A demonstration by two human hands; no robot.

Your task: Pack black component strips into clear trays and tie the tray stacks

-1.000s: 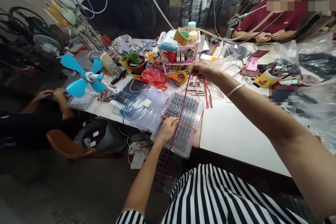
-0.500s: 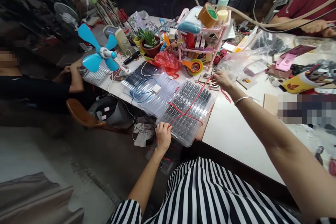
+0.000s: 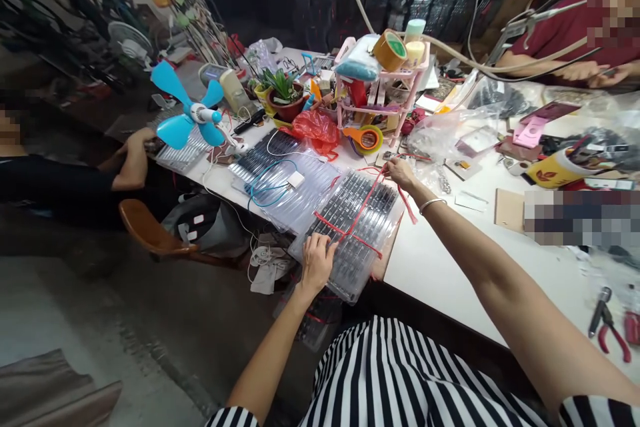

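Shifted inward since the earlier frame: the left hand [image 3: 317,263], from the near left corner of the tray bundle [image 3: 345,267] onto its left side. The left forearm reaches forward from a striped sleeve [image 3: 235,416]; the palm faces down and the fingers are bent and partly spread. The thumb points toward the red cord [image 3: 348,233] (whether it grips the strand cannot be told).

The tray bundle lies at the front edge of the white table [image 3: 440,267], its near corner appearing to project past that edge. Two strands of the red cord cross on top.

The right arm extends diagonally over the white table, bracelet [image 3: 433,204] at the wrist. The right hand [image 3: 400,173] is at the bundle's far right edge, fingertips closed together on the red cord; loose ends hang beside it.

To the left of the bundle, clear trays [image 3: 300,207] carry a blue cable [image 3: 249,190]. Beyond stands a pink rack [image 3: 376,110]. At far right, a co-worker's hands [image 3: 585,72] are close together.
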